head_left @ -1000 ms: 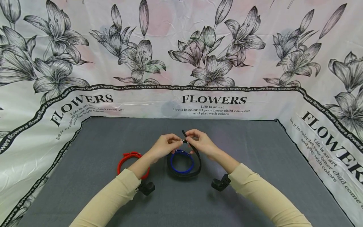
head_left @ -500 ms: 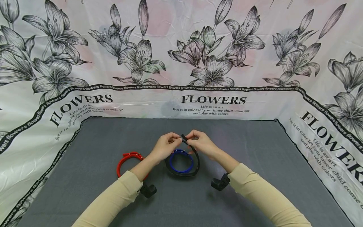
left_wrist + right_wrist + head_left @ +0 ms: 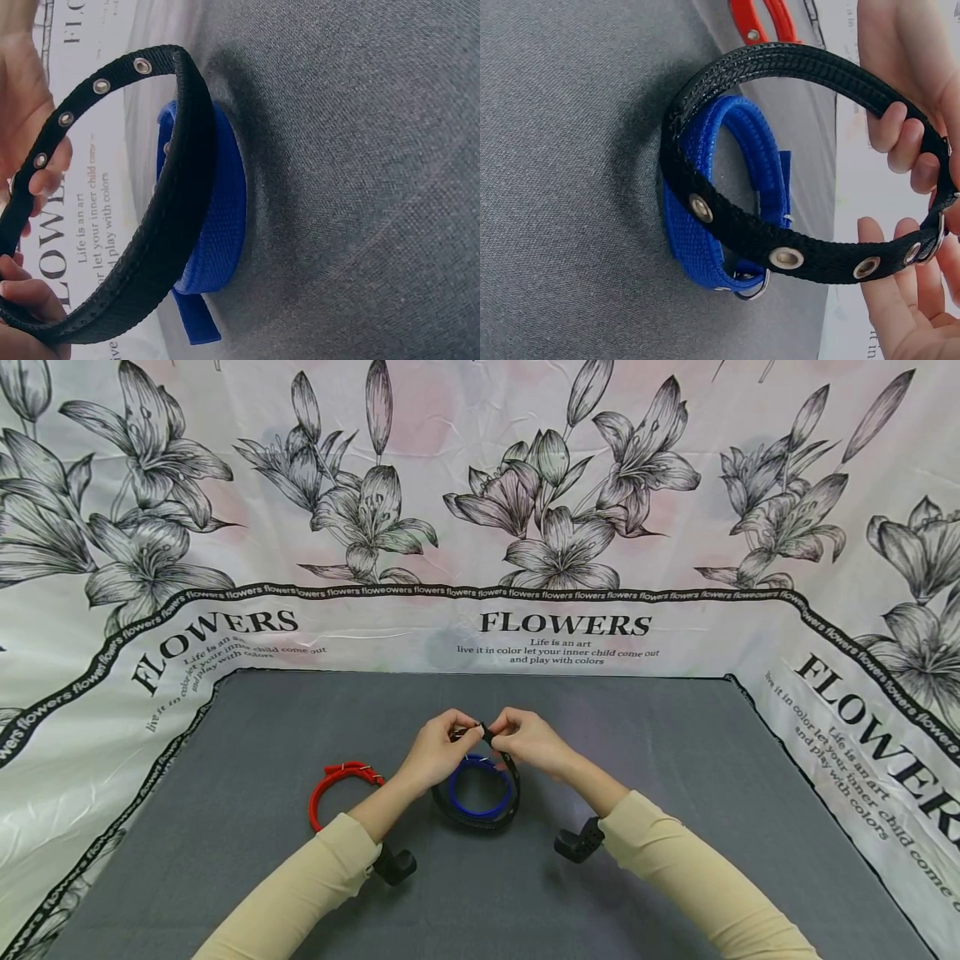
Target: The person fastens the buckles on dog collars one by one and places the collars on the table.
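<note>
Both hands hold a black dog collar (image 3: 196,135) with metal eyelets, raised above the table as a loop. My left hand (image 3: 435,750) grips its buckle end, with fingers curled round the band in the right wrist view. The eyelet end is pinched by my right hand (image 3: 534,742). A metal ring (image 3: 939,238) encircles the strap near the fingertips; the hands partly hide the buckle. Behind the black loop, a blue collar (image 3: 225,225) rests on the table, its D-ring (image 3: 757,289) showing in the right wrist view.
A buckled red collar (image 3: 324,789) lies on the grey tabletop (image 3: 645,735), left of the blue one and partly behind the left forearm. A white floral sheet (image 3: 420,635) borders the table at the back and sides. Dark cameras (image 3: 577,843) sit at the wrists.
The strap tip, which stuck up beyond the hands, has bent over and come down between the fingers at the buckle. The black loop has shifted slightly left. The blue collar stays put.
</note>
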`<state>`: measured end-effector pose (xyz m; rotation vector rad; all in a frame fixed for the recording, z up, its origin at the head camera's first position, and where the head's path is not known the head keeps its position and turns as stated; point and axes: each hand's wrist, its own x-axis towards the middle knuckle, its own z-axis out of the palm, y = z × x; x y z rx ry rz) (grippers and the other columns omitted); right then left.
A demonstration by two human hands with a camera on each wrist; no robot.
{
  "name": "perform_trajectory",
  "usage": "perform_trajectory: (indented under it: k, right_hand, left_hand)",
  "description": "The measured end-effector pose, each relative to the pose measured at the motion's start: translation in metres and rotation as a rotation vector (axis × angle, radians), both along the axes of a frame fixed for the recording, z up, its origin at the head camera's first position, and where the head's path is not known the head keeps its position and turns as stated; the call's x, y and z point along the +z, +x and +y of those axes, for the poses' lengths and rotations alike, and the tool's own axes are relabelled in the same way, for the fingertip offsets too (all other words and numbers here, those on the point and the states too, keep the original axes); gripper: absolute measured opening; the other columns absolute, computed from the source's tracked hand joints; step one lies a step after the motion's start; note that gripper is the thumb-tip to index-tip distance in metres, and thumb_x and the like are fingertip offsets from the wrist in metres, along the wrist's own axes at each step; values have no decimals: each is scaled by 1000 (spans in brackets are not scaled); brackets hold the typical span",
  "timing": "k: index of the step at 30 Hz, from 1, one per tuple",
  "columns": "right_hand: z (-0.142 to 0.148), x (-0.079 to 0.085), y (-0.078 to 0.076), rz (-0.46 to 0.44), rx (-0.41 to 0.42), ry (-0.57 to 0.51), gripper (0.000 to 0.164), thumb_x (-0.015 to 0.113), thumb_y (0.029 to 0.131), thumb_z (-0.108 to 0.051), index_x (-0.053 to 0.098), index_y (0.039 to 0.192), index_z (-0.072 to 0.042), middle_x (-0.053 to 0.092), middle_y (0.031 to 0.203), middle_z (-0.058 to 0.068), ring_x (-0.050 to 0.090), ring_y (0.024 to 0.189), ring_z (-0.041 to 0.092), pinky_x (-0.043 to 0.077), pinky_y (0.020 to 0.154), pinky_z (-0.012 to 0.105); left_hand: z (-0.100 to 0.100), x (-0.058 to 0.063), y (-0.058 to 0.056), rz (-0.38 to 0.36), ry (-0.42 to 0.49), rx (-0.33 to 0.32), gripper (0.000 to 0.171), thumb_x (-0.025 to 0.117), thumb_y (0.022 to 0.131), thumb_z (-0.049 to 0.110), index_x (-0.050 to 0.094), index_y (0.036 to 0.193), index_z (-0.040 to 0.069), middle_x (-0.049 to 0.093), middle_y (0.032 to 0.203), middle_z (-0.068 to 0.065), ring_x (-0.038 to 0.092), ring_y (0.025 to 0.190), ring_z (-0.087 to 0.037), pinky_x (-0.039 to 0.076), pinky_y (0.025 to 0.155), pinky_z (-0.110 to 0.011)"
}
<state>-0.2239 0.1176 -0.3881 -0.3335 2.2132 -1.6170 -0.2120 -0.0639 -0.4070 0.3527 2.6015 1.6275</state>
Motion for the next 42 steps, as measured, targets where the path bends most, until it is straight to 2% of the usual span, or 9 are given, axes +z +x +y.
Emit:
perform_trajectory:
  k: [6, 11, 17, 22, 26, 31, 35, 37, 42]
  right_hand:
    - [0, 2, 0, 12, 12, 39, 16, 56, 85, -5, 54, 99, 0, 55, 98, 27, 64, 77, 32, 52, 73, 50]
    - [0, 2, -1, 26, 12, 66, 16, 57, 85, -6, 56, 100, -3, 58, 98, 26, 64, 75, 31, 53, 71, 48]
    - [3, 1, -1, 96, 34, 52, 15, 55, 88, -10, 57, 102, -6, 61, 88, 18, 61, 76, 41, 50, 64, 42]
    - [7, -1, -2, 109, 77, 29, 18, 53, 90, -11, 57, 107, -6, 61, 84, 11, 59, 82, 44, 46, 63, 34]
    - [8, -3, -3, 101, 104, 48, 20, 53, 91, -14, 56, 109, -7, 60, 88, 13, 59, 80, 42, 43, 63, 32]
    - [7, -2, -3, 82, 106, 42, 20, 53, 93, -14, 53, 110, -4, 59, 96, 16, 59, 86, 43, 43, 64, 30]
    - [5, 10, 4, 89, 116, 45, 20, 52, 94, -14, 52, 111, -3, 59, 97, 15, 61, 82, 35, 43, 64, 29]
    - [3, 17, 9, 94, 132, 37, 21, 52, 94, -14, 52, 112, -2, 59, 93, 11, 60, 81, 36, 43, 64, 29]
    - [2, 25, 14, 78, 159, 16, 23, 52, 94, -14, 50, 114, -2, 58, 89, 7, 59, 83, 41, 44, 65, 28]
  left_hand:
    - [1, 1, 0, 14, 19, 11, 15, 58, 91, 29, 61, 101, 18, 64, 94, 2, 58, 82, -13, 48, 66, -28]
    - [0, 2, -1, 19, 32, 18, 16, 58, 90, 30, 63, 100, 18, 64, 94, 2, 58, 81, -13, 48, 65, -27]
    - [-5, 4, -2, 33, 37, 0, 19, 58, 91, 32, 66, 101, 19, 65, 96, 3, 56, 78, -14, 45, 65, -29]
    - [-9, 6, -3, -11, 43, -18, 19, 60, 90, 32, 69, 101, 19, 66, 99, 3, 57, 84, -14, 47, 70, -30]
    - [-11, 7, -3, -64, 46, -12, 21, 63, 87, 34, 70, 101, 19, 66, 102, 3, 60, 89, -13, 50, 76, -31]
    - [-12, 9, -3, -109, 67, -15, 21, 64, 86, 35, 69, 100, 20, 65, 100, 3, 58, 90, -14, 49, 77, -32]
    - [-12, 10, -2, -126, 104, -17, 18, 63, 87, 35, 67, 100, 22, 63, 98, 3, 56, 91, -17, 47, 74, -32]
    - [-13, 10, -2, -136, 126, -9, 18, 62, 87, 35, 67, 99, 22, 62, 97, 2, 56, 91, -18, 47, 76, -35]
    - [-14, 12, -3, -183, 194, 38, 22, 62, 87, 36, 66, 98, 18, 57, 88, -1, 51, 67, -15, 44, 62, -32]
